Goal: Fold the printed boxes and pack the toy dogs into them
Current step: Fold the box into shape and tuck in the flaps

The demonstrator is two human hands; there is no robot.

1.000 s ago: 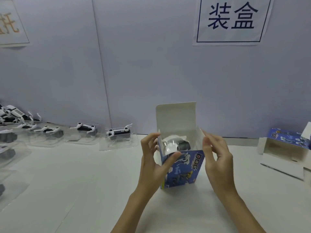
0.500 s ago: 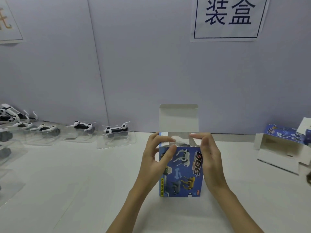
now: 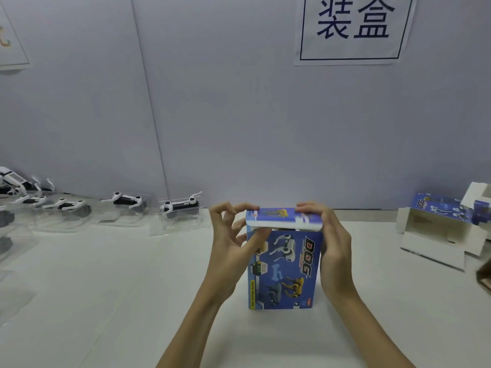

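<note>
A blue printed box (image 3: 285, 269) with "DOG" lettering stands upright on the white table (image 3: 106, 288) in front of me. Its top lid (image 3: 283, 217) is folded down over the opening, with a narrow gap still showing under its front edge. My left hand (image 3: 229, 248) holds the box's left side, thumb on the front face and index fingertip on the lid's left corner. My right hand (image 3: 330, 248) grips the right side, fingers curled over the lid's right end. The toy inside is hidden.
Several white-and-black toy dogs in clear plastic trays line the back left, the nearest toy dog (image 3: 180, 205) close to my left hand. An opened blue box (image 3: 441, 227) lies at the right edge. A sign (image 3: 353, 27) hangs on the wall.
The lid, upright a second ago, has been folded down over the box's opening. Both hands moved from the side flaps to the lid's ends. The box now stands straight on the table.
</note>
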